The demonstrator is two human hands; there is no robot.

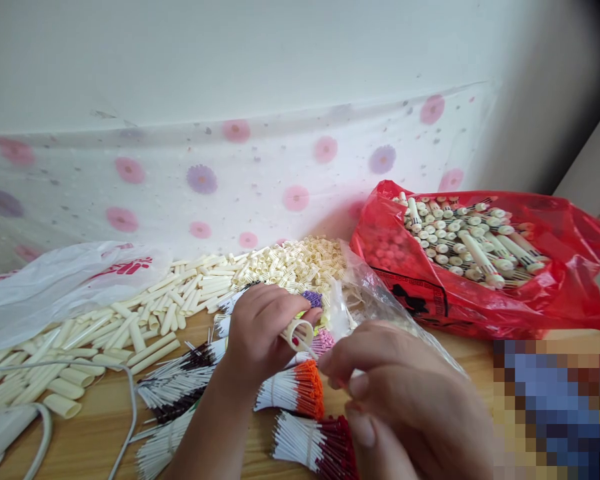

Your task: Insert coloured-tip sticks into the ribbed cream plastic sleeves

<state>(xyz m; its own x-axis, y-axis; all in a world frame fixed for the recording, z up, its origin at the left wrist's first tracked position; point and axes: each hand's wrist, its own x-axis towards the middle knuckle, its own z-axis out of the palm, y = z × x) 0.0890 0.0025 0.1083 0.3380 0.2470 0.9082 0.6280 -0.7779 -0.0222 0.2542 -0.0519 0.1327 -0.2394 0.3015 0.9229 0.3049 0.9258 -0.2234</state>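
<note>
My left hand (260, 327) is closed around a cream plastic pen barrel (304, 327), its open end facing my right hand. Inside that end I see a bit of dark red. My right hand (415, 387) is closed in a pinch close to the barrel's mouth. Between its fingertips and the barrel runs a thin pale stick, seemingly a pen refill (311, 349), partly hidden and blurred. Below my hands lie banded refill bundles with orange tips (310, 387) and dark red tips (335, 443). Pink-tipped (324, 341) and purple-tipped refills (311, 299) show just behind the barrel.
Loose cream barrels (145, 320) and a heap of small cream parts (295, 263) cover the back and left. A red bag (420, 313) of assembled pens stands right. Black-tipped refills (180, 380), a white cable (131, 400) and a white plastic bag (65, 280) lie left.
</note>
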